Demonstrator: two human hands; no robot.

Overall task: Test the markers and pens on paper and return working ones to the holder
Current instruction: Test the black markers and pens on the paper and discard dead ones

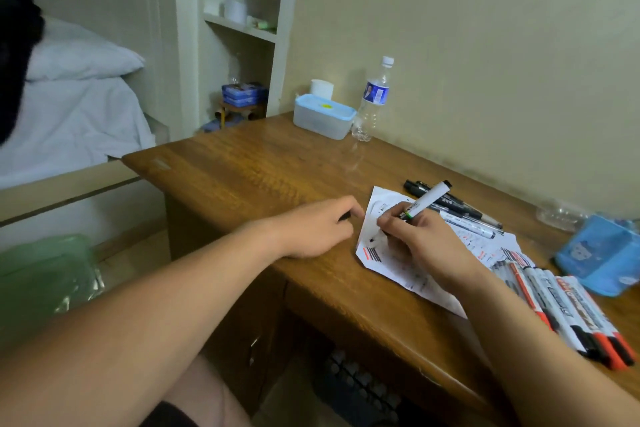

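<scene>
On the paper (375, 262), white marker (427, 199) tight in right hand (426, 243) — dark cap (345, 217) tight in left hand (315, 229).

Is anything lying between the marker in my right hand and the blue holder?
Loose pens lie on the paper between the marker in the right hand and the blue holder. Lifted over them, nothing visible blocks it.

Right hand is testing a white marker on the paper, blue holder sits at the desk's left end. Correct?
Not quite. The head view shows the blue holder at the right end of the desk, past the paper, not the left. The rest holds: the right hand grips the white marker and holds it to the paper.
</scene>
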